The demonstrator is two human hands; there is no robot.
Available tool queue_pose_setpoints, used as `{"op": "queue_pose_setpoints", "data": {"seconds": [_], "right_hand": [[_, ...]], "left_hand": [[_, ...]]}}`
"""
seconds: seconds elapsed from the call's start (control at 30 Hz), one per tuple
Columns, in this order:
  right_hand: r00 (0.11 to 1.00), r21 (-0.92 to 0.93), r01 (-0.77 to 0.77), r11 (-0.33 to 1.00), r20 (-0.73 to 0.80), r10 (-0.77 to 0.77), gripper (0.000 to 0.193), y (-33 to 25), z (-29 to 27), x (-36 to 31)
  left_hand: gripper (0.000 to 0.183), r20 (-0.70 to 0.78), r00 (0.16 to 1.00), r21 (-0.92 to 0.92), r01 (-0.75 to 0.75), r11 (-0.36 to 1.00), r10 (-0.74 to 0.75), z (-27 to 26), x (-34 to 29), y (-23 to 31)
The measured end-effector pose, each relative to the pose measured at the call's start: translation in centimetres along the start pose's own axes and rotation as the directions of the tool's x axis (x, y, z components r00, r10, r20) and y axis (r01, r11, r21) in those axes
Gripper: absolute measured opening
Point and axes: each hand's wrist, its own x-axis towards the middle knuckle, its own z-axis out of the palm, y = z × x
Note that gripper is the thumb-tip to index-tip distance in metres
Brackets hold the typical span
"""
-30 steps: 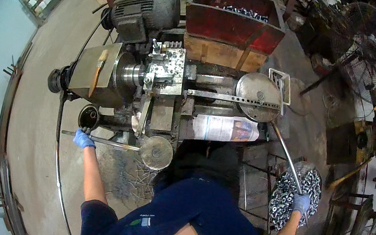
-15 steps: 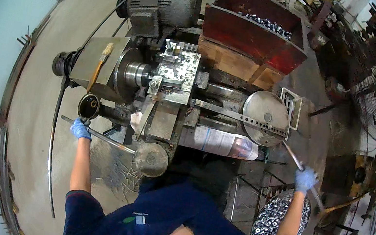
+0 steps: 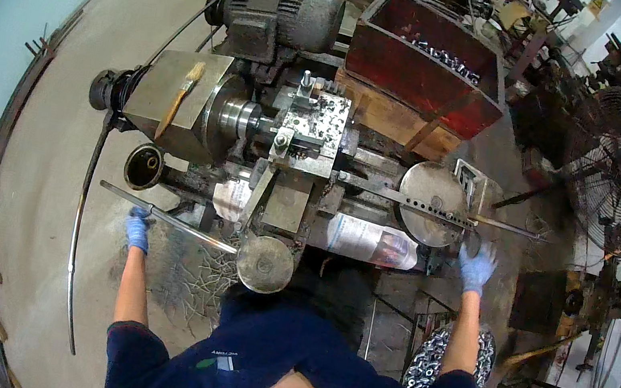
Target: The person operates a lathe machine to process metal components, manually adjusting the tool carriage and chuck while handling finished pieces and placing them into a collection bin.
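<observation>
My left hand (image 3: pixel 137 230), in a blue glove, is just below a long steel lever rod (image 3: pixel 184 223). Its fingers are closed, and a small dark piece shows at their tips, too small to name. That rod runs to a round metal disc (image 3: pixel 264 265) at the front of a lathe-like machine (image 3: pixel 308 133). My right hand (image 3: pixel 476 269), gloved alike, is open with its fingers spread, below a larger disc handwheel (image 3: pixel 432 203). A second lever rod (image 3: pixel 512 228) points right from this wheel, above the right hand and apart from it.
A brush (image 3: pixel 181 100) lies on the headstock cover, above a dark round pot (image 3: pixel 144 166). Behind stand a motor (image 3: pixel 282 15) and a red bin (image 3: pixel 423 70) of metal parts. A basket of small metal parts (image 3: pixel 430 363) is by my right forearm; a fan (image 3: pixel 611 193) stands right.
My right hand has let go of its lever rod and moved up and left; that rod has swung upward. My left hand has dropped slightly below the left rod. The view has shifted.
</observation>
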Motion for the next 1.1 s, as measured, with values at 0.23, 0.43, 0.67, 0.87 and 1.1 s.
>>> {"op": "queue_pose_setpoints", "data": {"seconds": [0.23, 0.43, 0.67, 0.87, 1.1], "right_hand": [[1.0, 0.358, 0.003, 0.934, 0.015, -0.009, 0.041, 2.1, 2.1, -9.1], [0.991, 0.526, -0.054, 0.849, 0.13, -0.017, 0.04, -1.1, 1.5, -9.6], [0.993, 0.582, 0.117, 0.805, -0.05, -0.108, 0.039, -5.2, -10.1, -5.0], [0.787, 0.64, 0.6, 0.479, -0.365, -0.497, 0.037, -18.0, -17.5, -2.3], [0.558, 0.479, 0.784, 0.395, -0.264, -0.787, 0.048, -34.3, -24.7, -4.0]], "left_hand": [[0.042, 0.588, 0.794, 0.794, -0.603, 0.078, 0.157, 9.8, -2.8, 1.1], [0.038, 0.367, 0.695, 0.837, -0.536, 0.105, 0.618, 3.8, 1.5, -12.0], [0.038, 0.597, 0.799, 0.794, -0.602, 0.09, 0.08, 9.0, -5.7, 1.9], [0.037, 0.474, 0.879, 0.861, -0.474, 0.182, 0.05, 5.5, -7.6, 1.4], [0.035, 0.047, 0.847, 0.616, -0.441, 0.653, 0.529, -9.7, -5.6, 14.7]]}}
